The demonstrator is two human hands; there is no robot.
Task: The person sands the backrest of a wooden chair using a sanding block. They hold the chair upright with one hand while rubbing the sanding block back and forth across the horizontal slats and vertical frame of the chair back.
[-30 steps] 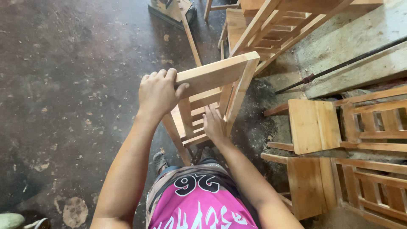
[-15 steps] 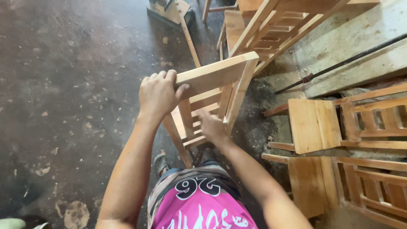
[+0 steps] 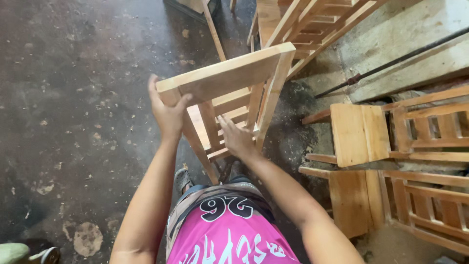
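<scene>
Hands on one unfinished wooden chair

Chair point(image 3: 229, 93), bare wood, tilted, seat underside facing the camera, raised off the dark concrete floor point(image 3: 73, 98) in front of the person's pink shirt point(image 3: 229, 239). Left hand point(image 3: 167, 113) wraps the seat's left corner, thumb over the edge, gripping it. Right hand point(image 3: 237, 139) lies flat on the slats below the seat, fingers spread, pressing rather than clenched. Right of the held chair: two more wooden chairs lying on their sides, upper one point(image 3: 391, 128), lower one point(image 3: 391, 203). Above it: one stack of chair frames point(image 3: 312, 22). One long metal rod point(image 3: 400, 57) on the concrete ledge, upper right.
</scene>
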